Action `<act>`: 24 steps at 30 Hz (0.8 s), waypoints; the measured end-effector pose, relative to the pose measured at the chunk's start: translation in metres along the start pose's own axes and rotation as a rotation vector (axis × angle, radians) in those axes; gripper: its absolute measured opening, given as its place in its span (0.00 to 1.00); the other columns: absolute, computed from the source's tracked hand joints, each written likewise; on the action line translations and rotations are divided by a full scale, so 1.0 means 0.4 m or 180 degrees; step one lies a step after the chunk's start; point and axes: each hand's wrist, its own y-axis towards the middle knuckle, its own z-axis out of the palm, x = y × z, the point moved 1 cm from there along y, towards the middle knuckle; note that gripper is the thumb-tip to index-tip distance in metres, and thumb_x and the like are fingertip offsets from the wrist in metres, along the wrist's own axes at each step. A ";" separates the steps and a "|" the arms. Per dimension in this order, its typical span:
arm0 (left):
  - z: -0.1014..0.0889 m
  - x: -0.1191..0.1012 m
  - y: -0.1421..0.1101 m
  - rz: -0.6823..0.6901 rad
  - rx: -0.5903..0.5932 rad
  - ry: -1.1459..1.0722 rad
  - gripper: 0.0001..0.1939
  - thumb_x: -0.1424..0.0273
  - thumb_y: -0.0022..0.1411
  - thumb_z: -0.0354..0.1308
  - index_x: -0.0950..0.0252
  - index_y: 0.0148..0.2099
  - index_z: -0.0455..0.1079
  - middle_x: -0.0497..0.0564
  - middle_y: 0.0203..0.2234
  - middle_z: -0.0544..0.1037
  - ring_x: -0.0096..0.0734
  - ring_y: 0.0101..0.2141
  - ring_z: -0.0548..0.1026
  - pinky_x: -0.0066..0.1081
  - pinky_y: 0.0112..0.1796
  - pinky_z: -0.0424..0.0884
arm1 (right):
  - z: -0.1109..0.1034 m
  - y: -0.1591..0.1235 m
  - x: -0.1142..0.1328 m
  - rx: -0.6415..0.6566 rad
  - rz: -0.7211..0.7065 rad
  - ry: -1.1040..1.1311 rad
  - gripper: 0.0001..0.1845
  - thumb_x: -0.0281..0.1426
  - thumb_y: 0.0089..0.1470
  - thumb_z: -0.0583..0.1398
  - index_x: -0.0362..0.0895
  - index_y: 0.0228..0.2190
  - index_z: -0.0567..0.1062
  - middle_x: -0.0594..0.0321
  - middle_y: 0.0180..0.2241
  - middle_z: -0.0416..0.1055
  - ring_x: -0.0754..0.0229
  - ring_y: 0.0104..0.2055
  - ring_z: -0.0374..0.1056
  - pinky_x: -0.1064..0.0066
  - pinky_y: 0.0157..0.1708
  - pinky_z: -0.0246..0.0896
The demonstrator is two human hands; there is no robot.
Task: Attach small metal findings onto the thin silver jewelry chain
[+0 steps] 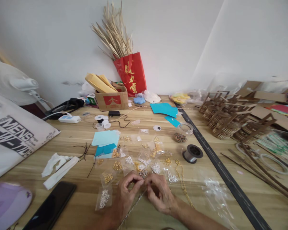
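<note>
Pinching with left hand (124, 193) and right hand (161, 191), with thumbs closed against forefingers and fingertips almost meeting, above wooden table (86, 195). Having between them silver chain (133, 206), running down to lower left; cannot tell which hand grips its end. Placed just before silver beads (155, 168), with gold chain (182, 184) and wire spool (192, 154) to the right, bag of silver rings (104, 198) and black smartphone (51, 206) to the left.

A thin silver-coloured chain (133, 207) (fine-linked, with a dull glint) slants in a slight curve from the bottom edge of the view, up and rightward; its upper end, hard to make out, seems pinched.
</note>
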 end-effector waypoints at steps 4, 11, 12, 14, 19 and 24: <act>0.000 0.004 -0.001 -0.0063 0.0083 -0.0037 0.09 0.69 0.59 0.59 0.65 0.27 0.70 0.47 0.23 0.72 0.29 0.27 0.71 0.26 0.32 0.66 | 0.002 -0.003 -0.001 0.0149 0.0147 -0.0010 0.11 0.27 0.55 0.51 0.45 0.22 0.56 0.71 0.18 0.53 0.66 0.20 0.52 0.73 0.23 0.47; 0.001 0.007 -0.002 -0.0196 0.0103 -0.0052 0.08 0.70 0.58 0.59 0.65 0.27 0.71 0.47 0.24 0.73 0.29 0.28 0.72 0.25 0.32 0.67 | 0.000 0.001 0.007 0.0012 0.0243 0.0092 0.08 0.26 0.55 0.54 0.46 0.26 0.60 0.70 0.20 0.56 0.66 0.21 0.54 0.74 0.22 0.48; 0.001 0.008 -0.002 -0.0215 0.0102 -0.0044 0.08 0.70 0.58 0.59 0.65 0.27 0.71 0.47 0.24 0.73 0.29 0.28 0.72 0.25 0.33 0.67 | 0.000 0.003 0.008 -0.0027 0.0213 0.0096 0.06 0.26 0.55 0.54 0.46 0.28 0.61 0.69 0.22 0.58 0.65 0.22 0.56 0.74 0.23 0.50; 0.001 0.009 -0.001 -0.0253 0.0084 -0.0042 0.08 0.69 0.58 0.59 0.65 0.27 0.71 0.48 0.24 0.74 0.30 0.29 0.72 0.26 0.33 0.67 | 0.001 0.004 0.006 -0.0097 0.0132 0.0067 0.05 0.25 0.55 0.55 0.46 0.31 0.63 0.66 0.25 0.61 0.63 0.26 0.59 0.73 0.25 0.54; 0.000 0.005 0.005 -0.0285 -0.0011 -0.0050 0.09 0.67 0.57 0.59 0.65 0.26 0.71 0.48 0.23 0.73 0.31 0.28 0.72 0.26 0.32 0.68 | 0.012 0.002 -0.011 -0.0225 0.0066 0.0062 0.04 0.25 0.58 0.55 0.46 0.33 0.65 0.65 0.26 0.63 0.64 0.26 0.60 0.74 0.25 0.56; 0.001 0.004 0.009 -0.0332 -0.0124 -0.0005 0.09 0.66 0.56 0.59 0.65 0.26 0.72 0.49 0.23 0.74 0.31 0.28 0.73 0.26 0.32 0.69 | 0.017 0.000 -0.018 -0.0275 0.0190 0.0140 0.03 0.26 0.59 0.57 0.45 0.36 0.68 0.63 0.30 0.67 0.64 0.27 0.63 0.74 0.27 0.59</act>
